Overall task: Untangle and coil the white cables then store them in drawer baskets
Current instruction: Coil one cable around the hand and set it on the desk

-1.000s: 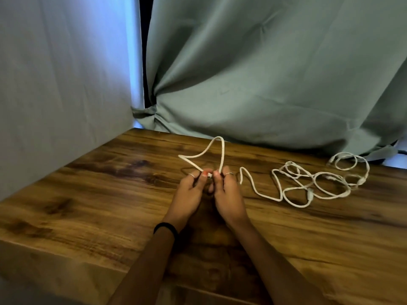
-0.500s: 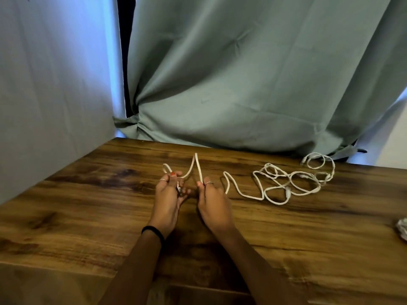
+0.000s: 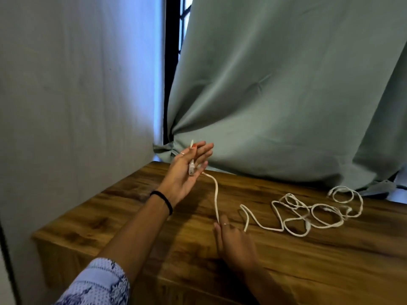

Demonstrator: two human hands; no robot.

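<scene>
With my left hand (image 3: 186,170) raised near the curtain (image 3: 275,102), fingers fairly straight and the white cable (image 3: 217,199) end pinched between them, my right hand (image 3: 234,241) grips it lower on the table (image 3: 286,271); I should feed slack gently so the tangle (image 3: 308,214) beyond my right hand doesn't tighten.

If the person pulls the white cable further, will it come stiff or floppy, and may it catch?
Probably floppy: the white cable sags from the left hand down to the right hand. It may well snag, since its far loops overlap on the table. It looks light.
</scene>
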